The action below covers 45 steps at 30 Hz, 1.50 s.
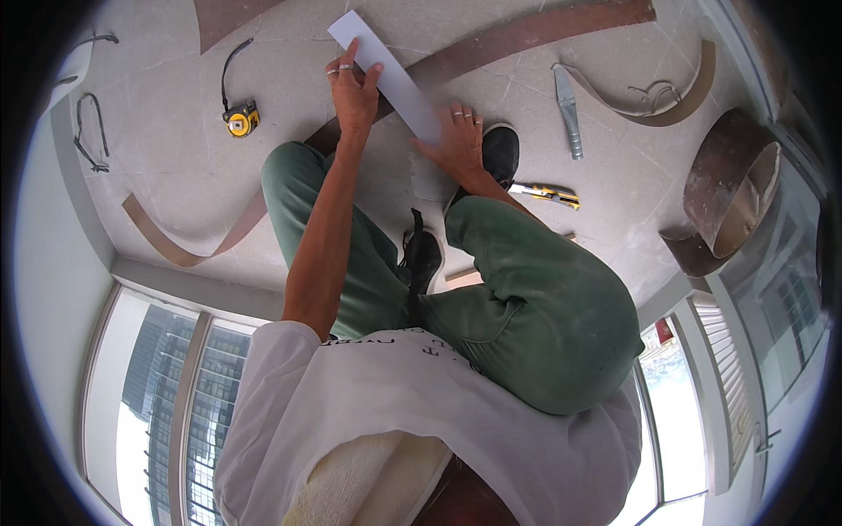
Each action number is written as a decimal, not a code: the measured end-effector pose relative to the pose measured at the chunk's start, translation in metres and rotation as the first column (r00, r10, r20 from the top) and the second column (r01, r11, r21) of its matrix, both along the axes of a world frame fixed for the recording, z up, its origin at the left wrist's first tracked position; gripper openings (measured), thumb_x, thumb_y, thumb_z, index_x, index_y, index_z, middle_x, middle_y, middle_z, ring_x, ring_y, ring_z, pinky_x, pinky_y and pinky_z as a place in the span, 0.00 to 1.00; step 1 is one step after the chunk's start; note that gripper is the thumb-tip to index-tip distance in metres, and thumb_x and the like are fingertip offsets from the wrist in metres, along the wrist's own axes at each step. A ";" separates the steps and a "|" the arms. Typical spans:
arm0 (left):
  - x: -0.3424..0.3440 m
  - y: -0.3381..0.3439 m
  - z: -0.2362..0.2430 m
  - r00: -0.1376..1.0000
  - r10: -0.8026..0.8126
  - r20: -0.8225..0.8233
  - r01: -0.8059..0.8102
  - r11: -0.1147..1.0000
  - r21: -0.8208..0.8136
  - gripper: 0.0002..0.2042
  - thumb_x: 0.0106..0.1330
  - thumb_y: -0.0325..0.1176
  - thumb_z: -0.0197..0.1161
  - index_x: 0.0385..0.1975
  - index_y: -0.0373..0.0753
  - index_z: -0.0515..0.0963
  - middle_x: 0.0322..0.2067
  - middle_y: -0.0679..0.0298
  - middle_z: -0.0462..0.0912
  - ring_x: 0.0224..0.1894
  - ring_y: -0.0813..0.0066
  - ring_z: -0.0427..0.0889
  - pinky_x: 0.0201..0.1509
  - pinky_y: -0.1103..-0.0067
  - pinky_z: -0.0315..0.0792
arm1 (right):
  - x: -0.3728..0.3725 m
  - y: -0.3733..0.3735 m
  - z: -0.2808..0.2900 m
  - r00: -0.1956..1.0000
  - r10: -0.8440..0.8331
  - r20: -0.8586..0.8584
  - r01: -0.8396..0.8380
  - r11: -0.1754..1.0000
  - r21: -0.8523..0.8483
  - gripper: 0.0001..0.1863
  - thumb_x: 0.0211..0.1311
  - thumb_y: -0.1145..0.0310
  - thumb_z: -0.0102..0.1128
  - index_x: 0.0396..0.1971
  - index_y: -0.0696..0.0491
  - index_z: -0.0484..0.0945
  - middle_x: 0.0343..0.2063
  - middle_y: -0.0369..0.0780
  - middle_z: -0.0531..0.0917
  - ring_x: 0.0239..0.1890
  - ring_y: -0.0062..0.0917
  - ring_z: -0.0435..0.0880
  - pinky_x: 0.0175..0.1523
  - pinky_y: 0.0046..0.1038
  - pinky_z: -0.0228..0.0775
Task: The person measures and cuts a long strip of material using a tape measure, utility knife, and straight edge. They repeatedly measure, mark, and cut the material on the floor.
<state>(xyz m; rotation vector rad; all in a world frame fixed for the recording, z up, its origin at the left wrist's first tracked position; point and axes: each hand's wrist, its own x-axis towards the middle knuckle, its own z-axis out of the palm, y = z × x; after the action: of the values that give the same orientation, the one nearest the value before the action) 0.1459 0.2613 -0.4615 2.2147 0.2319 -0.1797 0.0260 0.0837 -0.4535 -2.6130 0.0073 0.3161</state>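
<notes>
Left hand [354,101]: grip apart, fingers on white strip [396,86].
Right hand [460,147]: at strip's near end; grip cannot be told.
Brown band [517,40]: crosses beneath.

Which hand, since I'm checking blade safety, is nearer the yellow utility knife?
Right. The right hand is left of the utility knife and slightly beyond it; the left hand , on the white strip , is farther left.
</notes>
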 end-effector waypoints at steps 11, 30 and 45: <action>-0.009 -0.008 0.010 0.966 -0.237 0.104 0.185 0.913 0.363 0.17 0.54 0.36 0.74 0.44 0.43 0.83 0.61 0.60 0.68 0.60 0.52 0.69 0.62 0.60 0.67 | -0.001 0.002 -0.002 0.999 -0.014 0.036 0.014 1.000 -0.004 0.37 0.42 0.44 0.74 0.50 0.50 0.74 0.47 0.43 0.73 0.52 0.39 0.72 0.56 0.45 0.60; -0.028 -0.037 0.048 0.863 -0.388 -0.324 0.501 0.740 0.450 0.57 0.41 0.43 0.82 0.72 0.36 0.51 0.76 0.53 0.41 0.78 0.54 0.40 0.71 0.41 0.51 | -0.008 -0.173 0.022 0.889 -0.425 0.171 0.458 0.842 -0.286 0.33 0.60 0.56 0.66 0.62 0.51 0.66 0.54 0.47 0.74 0.55 0.44 0.73 0.56 0.47 0.62; -0.026 -0.037 0.048 0.859 -0.366 -0.357 0.496 0.766 0.408 0.60 0.39 0.39 0.83 0.73 0.38 0.49 0.76 0.57 0.40 0.78 0.54 0.41 0.67 0.41 0.61 | 0.023 -0.067 0.037 0.929 -0.020 -0.371 0.141 0.942 0.305 0.20 0.73 0.53 0.48 0.47 0.56 0.65 0.27 0.59 0.80 0.34 0.61 0.79 0.37 0.53 0.68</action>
<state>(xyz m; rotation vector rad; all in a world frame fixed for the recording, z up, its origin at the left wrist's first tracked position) 0.1195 0.2248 -0.4133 2.7262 -0.1282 -0.7464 0.0489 0.0165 -0.4166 -2.1857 0.1760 0.7048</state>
